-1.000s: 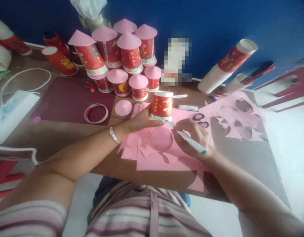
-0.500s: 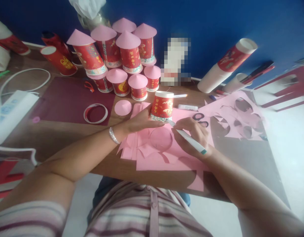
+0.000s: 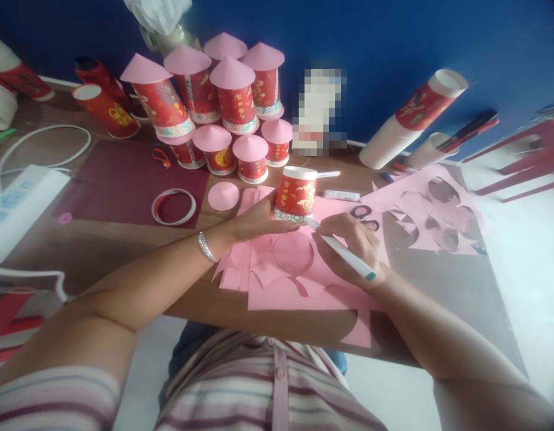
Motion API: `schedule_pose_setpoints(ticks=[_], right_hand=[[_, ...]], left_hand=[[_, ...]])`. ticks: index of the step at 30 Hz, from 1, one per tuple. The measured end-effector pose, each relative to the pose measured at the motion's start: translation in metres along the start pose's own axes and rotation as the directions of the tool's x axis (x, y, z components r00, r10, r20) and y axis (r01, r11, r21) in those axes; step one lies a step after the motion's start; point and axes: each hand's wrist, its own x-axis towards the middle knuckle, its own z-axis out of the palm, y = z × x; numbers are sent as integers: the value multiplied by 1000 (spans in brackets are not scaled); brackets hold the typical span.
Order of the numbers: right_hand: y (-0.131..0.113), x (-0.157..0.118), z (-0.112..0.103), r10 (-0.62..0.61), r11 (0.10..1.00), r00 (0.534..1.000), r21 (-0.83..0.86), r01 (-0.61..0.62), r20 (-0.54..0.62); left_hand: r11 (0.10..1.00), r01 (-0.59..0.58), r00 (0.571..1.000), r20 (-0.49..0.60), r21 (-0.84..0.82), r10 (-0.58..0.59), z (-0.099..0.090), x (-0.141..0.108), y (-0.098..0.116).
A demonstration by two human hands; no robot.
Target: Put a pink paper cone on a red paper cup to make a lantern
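My left hand [image 3: 261,219] is closed around the lower left side of a red paper cup [image 3: 297,193] with gold patterns and a white top edge. Green squiggles run along the cup's white lower band. A white marker with a green end [image 3: 348,256] is pinched in my right hand [image 3: 351,242]. Its tip meets the band at the cup's lower right. Under both hands lie pink paper sheets [image 3: 277,296], with a drawn circle and cut scraps on them. A small pink paper cone [image 3: 223,196] rests left of the cup.
Several red cups with pink cone roofs [image 3: 234,90] stand stacked behind. A tape ring [image 3: 173,207] lies on a dark red sheet [image 3: 124,179]. A capped marker [image 3: 342,196], scissors [image 3: 366,218] and cut pink paper [image 3: 432,209] are to the right. A power strip [image 3: 27,209] sits at left.
Almost nothing differs. The marker tip has shifted very slightly left along the cup's lower band, and the whole view has drifted a little.
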Motion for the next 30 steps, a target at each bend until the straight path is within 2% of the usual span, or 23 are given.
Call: schedule_pose_setpoints(ticks=[12, 20, 30], right_hand=[[-1, 0, 0, -4, 1000, 1000, 8, 4, -3], [0, -1, 0, 4, 1000, 1000, -11, -4, -5], [0, -2, 0, 29, 999, 1000, -37, -29, -3]], left_hand=[[999, 41, 999, -13, -13, -41, 3, -1, 10], [1000, 23, 1000, 9, -7, -23, 4, 0, 11], [999, 44, 999, -19, -5, -44, 3, 0, 7]])
